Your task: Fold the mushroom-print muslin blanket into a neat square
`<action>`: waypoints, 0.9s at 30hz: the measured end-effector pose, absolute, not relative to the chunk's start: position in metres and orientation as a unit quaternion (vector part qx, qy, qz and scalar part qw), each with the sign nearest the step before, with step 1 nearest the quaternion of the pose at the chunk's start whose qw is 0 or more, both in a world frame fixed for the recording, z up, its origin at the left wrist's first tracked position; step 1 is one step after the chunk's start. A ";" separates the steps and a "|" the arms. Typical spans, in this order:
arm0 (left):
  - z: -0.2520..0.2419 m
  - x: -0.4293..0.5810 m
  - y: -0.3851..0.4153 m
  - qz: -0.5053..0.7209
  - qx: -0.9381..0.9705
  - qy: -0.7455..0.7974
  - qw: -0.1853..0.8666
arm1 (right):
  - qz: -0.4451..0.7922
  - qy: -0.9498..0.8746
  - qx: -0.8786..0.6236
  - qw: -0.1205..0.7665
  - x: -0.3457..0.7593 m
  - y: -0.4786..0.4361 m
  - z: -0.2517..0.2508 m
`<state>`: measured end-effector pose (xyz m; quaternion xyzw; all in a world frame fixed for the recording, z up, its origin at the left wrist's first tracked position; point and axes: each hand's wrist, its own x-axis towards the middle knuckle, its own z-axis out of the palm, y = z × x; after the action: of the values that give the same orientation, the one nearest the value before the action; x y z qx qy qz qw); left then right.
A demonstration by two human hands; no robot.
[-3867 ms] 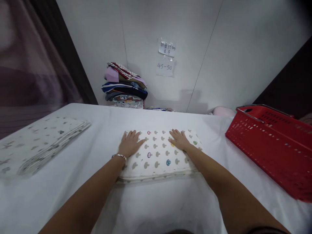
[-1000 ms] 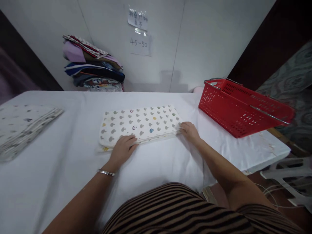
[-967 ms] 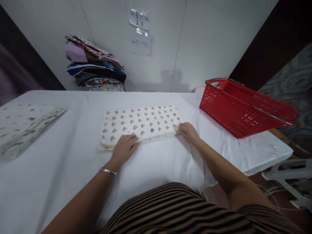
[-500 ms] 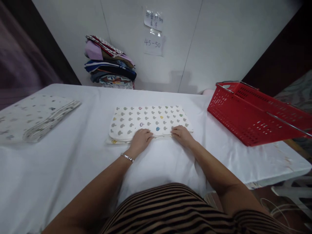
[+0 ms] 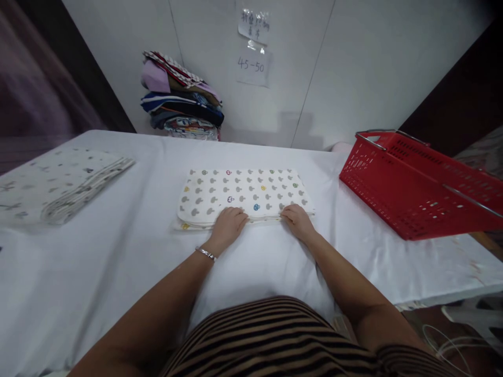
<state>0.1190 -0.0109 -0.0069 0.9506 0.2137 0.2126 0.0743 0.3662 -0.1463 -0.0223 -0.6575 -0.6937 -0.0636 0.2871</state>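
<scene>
A white cloth (image 5: 243, 191) printed with grey and a few coloured mushrooms lies folded into a flat, layered rectangle in front of me. My left hand (image 5: 229, 226) grips its near edge left of the middle, fingers on top and curled over the fold. My right hand (image 5: 297, 221) pinches the same edge nearer the right corner. Both thumbs are close to the stacked layers; how far they reach under is partly hidden. A bracelet (image 5: 206, 253) circles my left wrist.
On the white-covered table (image 5: 129, 262), another folded patterned cloth (image 5: 58, 183) lies at the left. A red plastic basket (image 5: 416, 183) with metal handles stands at the right. A pile of folded fabrics (image 5: 183, 99) sits behind the far edge, by a wall with paper signs (image 5: 252, 65).
The view has shifted slightly. Both hands stay at the cloth's near edge, and the folded cloth looks the same.
</scene>
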 end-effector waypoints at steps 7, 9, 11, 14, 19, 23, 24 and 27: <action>-0.007 0.120 -0.010 0.219 0.945 0.221 0.103 | -0.067 -0.688 -0.658 0.299 0.364 -0.149 -0.019; -0.007 0.121 -0.010 0.218 0.944 0.225 0.105 | -0.066 -0.691 -0.658 0.292 0.364 -0.151 -0.019; -0.008 0.122 -0.010 0.220 0.943 0.226 0.108 | -0.059 -0.696 -0.659 0.279 0.364 -0.152 -0.019; -0.009 0.121 -0.010 0.223 0.942 0.224 0.112 | -0.052 -0.704 -0.656 0.269 0.363 -0.154 -0.018; -0.011 0.119 -0.010 0.225 0.945 0.218 0.095 | -0.055 -0.708 -0.652 0.268 0.363 -0.155 -0.016; -0.013 0.120 -0.009 0.224 0.944 0.222 0.094 | -0.055 -0.701 -0.658 0.269 0.365 -0.153 -0.020; -0.013 0.121 -0.009 0.224 0.944 0.223 0.096 | -0.055 -0.699 -0.660 0.270 0.365 -0.152 -0.021; -0.015 0.122 -0.008 0.226 0.943 0.222 0.099 | -0.061 -0.693 -0.663 0.276 0.365 -0.151 -0.023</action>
<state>0.1216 -0.0078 -0.0151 0.9431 0.2224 0.2264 0.0988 0.3654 -0.1512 -0.0230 -0.6629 -0.6932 -0.0613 0.2762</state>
